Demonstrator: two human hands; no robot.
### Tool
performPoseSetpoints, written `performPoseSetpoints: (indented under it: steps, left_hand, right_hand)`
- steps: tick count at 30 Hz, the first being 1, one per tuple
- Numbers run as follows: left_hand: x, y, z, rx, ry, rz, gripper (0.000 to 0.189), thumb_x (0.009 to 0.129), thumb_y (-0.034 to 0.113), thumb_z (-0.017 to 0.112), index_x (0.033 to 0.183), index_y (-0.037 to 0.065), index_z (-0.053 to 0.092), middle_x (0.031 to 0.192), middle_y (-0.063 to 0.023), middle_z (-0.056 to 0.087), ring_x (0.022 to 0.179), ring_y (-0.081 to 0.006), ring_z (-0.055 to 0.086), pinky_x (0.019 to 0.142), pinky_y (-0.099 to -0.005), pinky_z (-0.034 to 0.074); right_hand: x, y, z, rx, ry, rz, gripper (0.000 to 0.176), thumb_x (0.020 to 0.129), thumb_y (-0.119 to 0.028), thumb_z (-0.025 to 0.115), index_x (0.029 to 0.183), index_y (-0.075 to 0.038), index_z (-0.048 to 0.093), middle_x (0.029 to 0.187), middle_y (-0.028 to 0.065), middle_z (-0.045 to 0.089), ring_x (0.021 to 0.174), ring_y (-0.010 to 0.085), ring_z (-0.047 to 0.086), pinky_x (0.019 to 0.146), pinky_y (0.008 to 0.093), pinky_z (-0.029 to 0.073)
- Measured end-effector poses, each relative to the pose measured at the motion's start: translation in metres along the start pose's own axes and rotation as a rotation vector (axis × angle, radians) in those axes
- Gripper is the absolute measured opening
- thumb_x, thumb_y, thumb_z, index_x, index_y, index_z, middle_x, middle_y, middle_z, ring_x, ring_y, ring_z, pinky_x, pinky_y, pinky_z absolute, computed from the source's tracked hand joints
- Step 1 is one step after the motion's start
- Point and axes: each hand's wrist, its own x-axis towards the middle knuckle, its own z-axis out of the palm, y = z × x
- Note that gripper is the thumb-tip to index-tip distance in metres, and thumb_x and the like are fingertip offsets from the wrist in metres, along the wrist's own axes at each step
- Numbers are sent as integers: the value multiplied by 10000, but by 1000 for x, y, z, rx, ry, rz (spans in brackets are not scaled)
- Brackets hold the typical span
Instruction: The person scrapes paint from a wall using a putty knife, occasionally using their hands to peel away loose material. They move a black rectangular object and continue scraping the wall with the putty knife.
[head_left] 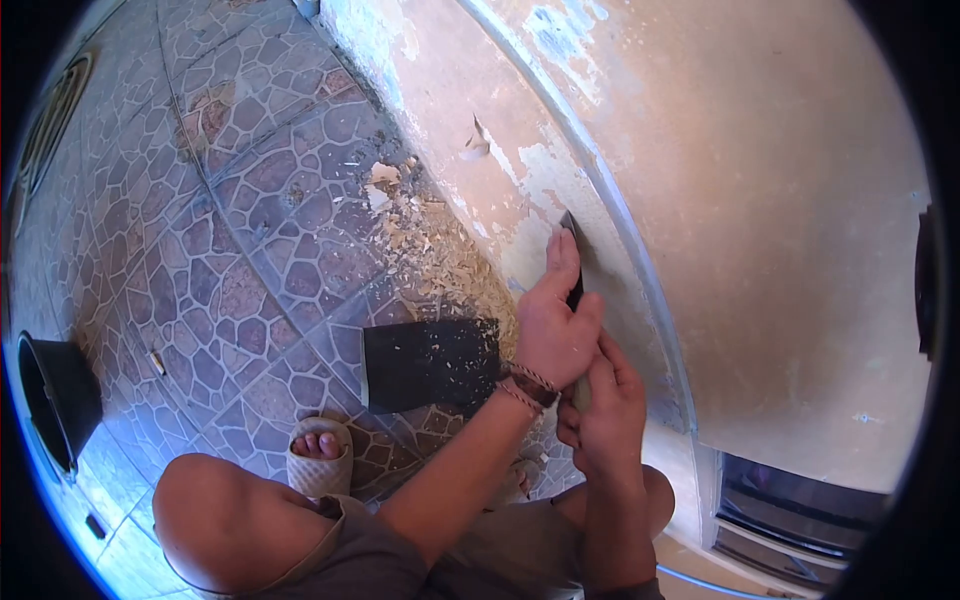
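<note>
A dark-bladed scraper touches the peeling wall with its tip. My left hand, with braided bands at the wrist, is closed on the forward part of the scraper, two fingers stretched along the blade. Just behind and below it, my right hand is wrapped around the handle end, which is mostly hidden by the fingers. Pale patches show on the wall around the blade, and a loose curl of paint sticks out farther up.
Paint flakes litter the patterned stone floor along the wall's foot. A black flat sheet dusted with chips lies beside my sandalled foot. At the far left stands a black bucket. A raised ledge runs along the wall.
</note>
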Motion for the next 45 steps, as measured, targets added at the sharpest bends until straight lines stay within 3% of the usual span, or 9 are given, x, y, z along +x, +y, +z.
performPoseSetpoints:
  steps: [5,13,18,21,25,29,34,38,45]
  left_hand:
    - [6,-8,-10,-69,-74,-121,595,793,10,500,1356,-86,334,1066,-165,609,904,-112,546,781,-222,450]
    - [21,-11,-6,-66,17,-18,584,795,10,503,1350,-78,343,1298,-279,485,1172,-164,480,920,-247,411]
    - [23,-17,-10,168,77,197,596,800,27,515,1369,-37,347,776,-57,575,689,-59,500,599,-221,451]
    - [25,-15,-16,34,-19,-55,599,804,50,526,1372,-26,350,679,-10,499,604,-43,431,530,-218,425]
    - [19,-14,-19,-2,-61,-117,604,805,54,526,1378,-20,346,695,-28,523,627,-50,459,551,-221,437]
    - [-2,-50,15,230,168,314,609,809,50,514,1383,-30,329,749,-50,571,652,-58,487,581,-223,445]
    - [11,-28,-9,-58,-68,-206,593,811,41,504,1370,-54,332,924,-129,628,801,-103,560,716,-230,469]
    - [1,-48,3,110,39,112,588,814,36,509,1364,-65,328,788,-64,530,692,-50,464,605,-190,429]
    - [4,-39,-5,54,-13,-16,590,816,47,516,1368,-53,331,819,-30,552,705,-51,465,618,-201,437]
  right_hand:
    - [2,6,9,-12,15,-44,361,964,-217,437,1284,-59,495,600,-26,453,393,28,337,333,196,240]
    - [7,-6,18,32,13,-23,356,963,-212,444,1264,-34,511,591,-29,445,399,21,330,337,203,243]
    - [7,-1,17,4,-12,-27,368,953,-215,442,1288,-70,483,633,5,468,385,43,335,318,204,238]
    - [18,0,24,14,-52,-26,372,953,-218,432,1301,-90,467,648,20,480,377,53,337,309,203,229]
    - [12,7,19,-30,-22,-50,374,957,-228,424,1302,-89,462,632,14,475,378,54,336,308,205,224]
    - [9,20,-6,-82,7,-26,374,962,-237,418,1304,-92,461,598,-1,459,370,53,327,308,210,219]
    - [14,13,18,-48,15,-30,350,972,-210,421,1258,-33,519,546,-40,433,384,25,327,328,213,246]
    - [9,18,7,-60,22,-42,352,971,-209,417,1272,-48,502,559,-34,437,375,34,326,323,214,235]
    - [13,25,5,-60,21,-50,355,972,-200,402,1273,-36,496,558,-36,435,377,36,334,325,213,240]
